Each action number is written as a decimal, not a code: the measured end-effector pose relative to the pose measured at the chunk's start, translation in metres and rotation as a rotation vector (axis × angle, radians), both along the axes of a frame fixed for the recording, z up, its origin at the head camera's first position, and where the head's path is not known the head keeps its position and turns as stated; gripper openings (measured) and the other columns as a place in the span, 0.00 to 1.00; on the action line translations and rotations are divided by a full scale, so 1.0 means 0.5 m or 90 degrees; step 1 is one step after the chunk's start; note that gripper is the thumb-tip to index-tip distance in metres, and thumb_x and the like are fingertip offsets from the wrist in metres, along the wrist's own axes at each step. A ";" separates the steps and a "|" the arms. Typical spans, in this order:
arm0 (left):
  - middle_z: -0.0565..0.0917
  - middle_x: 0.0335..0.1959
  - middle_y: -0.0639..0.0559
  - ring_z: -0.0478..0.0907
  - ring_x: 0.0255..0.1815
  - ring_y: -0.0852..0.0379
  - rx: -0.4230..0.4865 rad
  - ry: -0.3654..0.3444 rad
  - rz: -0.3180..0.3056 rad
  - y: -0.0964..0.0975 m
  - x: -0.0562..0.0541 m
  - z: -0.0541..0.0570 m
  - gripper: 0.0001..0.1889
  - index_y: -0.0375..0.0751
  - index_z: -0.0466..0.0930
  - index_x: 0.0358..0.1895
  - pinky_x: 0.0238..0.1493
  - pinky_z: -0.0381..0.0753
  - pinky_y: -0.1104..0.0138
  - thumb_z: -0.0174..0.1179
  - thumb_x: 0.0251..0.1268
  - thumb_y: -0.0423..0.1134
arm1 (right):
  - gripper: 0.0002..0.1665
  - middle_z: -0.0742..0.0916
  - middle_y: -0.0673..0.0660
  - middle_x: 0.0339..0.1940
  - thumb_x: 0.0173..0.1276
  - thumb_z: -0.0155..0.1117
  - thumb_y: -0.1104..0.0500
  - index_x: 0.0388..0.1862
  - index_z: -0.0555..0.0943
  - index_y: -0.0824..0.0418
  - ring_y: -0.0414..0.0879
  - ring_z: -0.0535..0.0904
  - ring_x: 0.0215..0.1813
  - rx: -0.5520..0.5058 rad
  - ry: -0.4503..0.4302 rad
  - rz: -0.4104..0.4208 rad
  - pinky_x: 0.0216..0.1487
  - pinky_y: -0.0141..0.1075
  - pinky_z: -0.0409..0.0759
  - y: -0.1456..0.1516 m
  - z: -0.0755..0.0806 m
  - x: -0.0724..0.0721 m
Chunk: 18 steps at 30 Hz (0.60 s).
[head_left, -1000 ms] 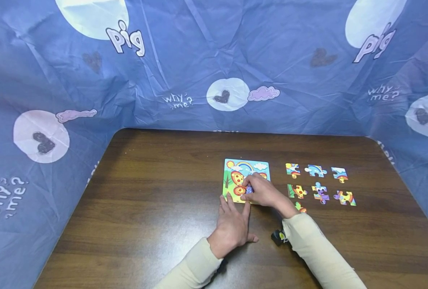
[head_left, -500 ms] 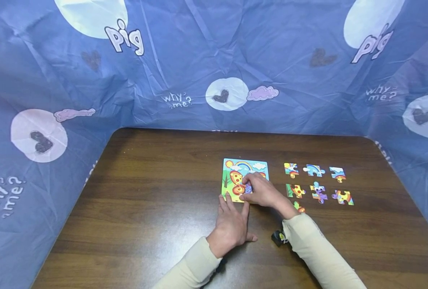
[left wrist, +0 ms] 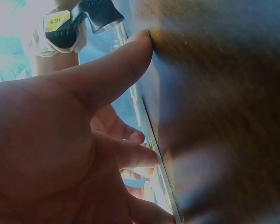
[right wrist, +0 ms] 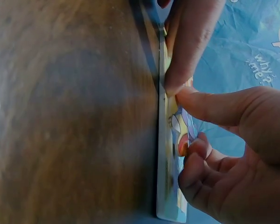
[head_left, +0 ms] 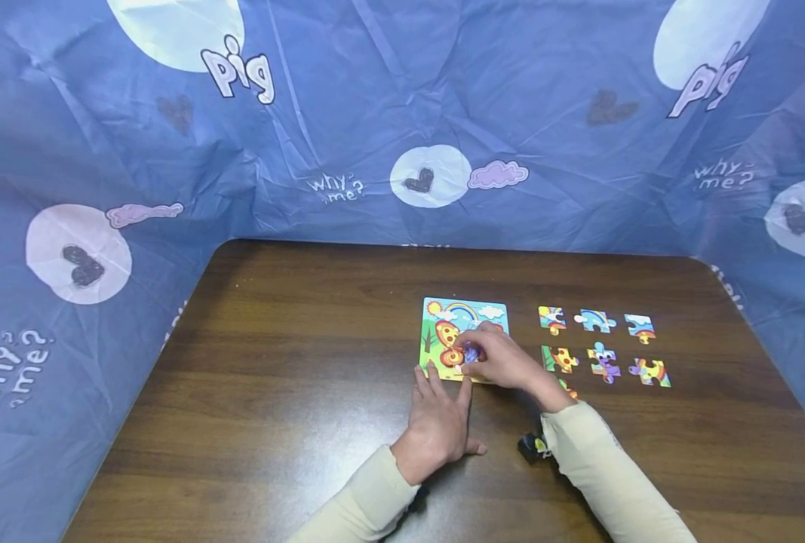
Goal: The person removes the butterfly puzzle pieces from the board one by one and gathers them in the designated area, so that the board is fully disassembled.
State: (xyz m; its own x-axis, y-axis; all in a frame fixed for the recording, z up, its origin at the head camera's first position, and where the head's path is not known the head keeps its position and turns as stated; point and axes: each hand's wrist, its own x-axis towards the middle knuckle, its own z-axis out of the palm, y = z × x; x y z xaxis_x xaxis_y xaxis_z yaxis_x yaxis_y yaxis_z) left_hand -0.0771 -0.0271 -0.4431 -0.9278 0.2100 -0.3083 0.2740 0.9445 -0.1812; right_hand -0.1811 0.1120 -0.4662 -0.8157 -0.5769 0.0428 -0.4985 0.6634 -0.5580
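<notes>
A square picture puzzle board [head_left: 428, 358] with a butterfly, rainbow and sun lies on the table. My right hand [head_left: 507, 360] is over its lower right part. Thumb and curled fingers pinch a small purple-and-orange puzzle piece [right wrist: 182, 143], close over the board; my hand hides much of it in the head view. My left hand [head_left: 437, 424] lies flat with fingers spread at the board's front edge. In the left wrist view, the left fingertips [left wrist: 151, 156] press the board's edge, and the thumb [left wrist: 126, 58] touches the table.
Several loose puzzle pieces lie right of the board in rows, among them a rainbow piece [head_left: 595, 321] and a purple face piece [head_left: 604, 362]. My right forearm partly covers a green-and-red piece [head_left: 568, 390]. A blue printed cloth [head_left: 361, 113] surrounds the brown table [head_left: 293, 339].
My right hand has shifted slightly to the right over the board, thumb and fingers still together. My left hand stays at the front edge, and the loose pieces keep their places.
</notes>
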 end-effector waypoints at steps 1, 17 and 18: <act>0.66 0.75 0.30 0.65 0.76 0.33 0.001 0.000 0.001 0.000 0.000 0.000 0.56 0.63 0.54 0.79 0.73 0.72 0.58 0.58 0.46 0.81 | 0.21 0.82 0.57 0.39 0.56 0.76 0.63 0.50 0.84 0.60 0.45 0.73 0.41 -0.004 0.000 0.004 0.43 0.36 0.71 0.003 0.001 0.000; 0.65 0.75 0.29 0.64 0.76 0.32 0.011 -0.017 0.004 0.001 -0.002 0.002 0.54 0.61 0.57 0.78 0.72 0.73 0.58 0.58 0.47 0.81 | 0.19 0.87 0.58 0.40 0.67 0.61 0.72 0.52 0.87 0.59 0.43 0.78 0.39 -0.053 -0.056 -0.020 0.38 0.31 0.77 0.023 0.010 -0.008; 0.65 0.75 0.29 0.64 0.76 0.32 0.011 -0.017 0.003 0.001 -0.002 0.002 0.54 0.61 0.57 0.78 0.72 0.73 0.58 0.58 0.47 0.81 | 0.19 0.87 0.59 0.41 0.67 0.61 0.72 0.52 0.87 0.59 0.43 0.80 0.39 -0.057 -0.059 -0.022 0.39 0.31 0.79 0.023 0.010 -0.008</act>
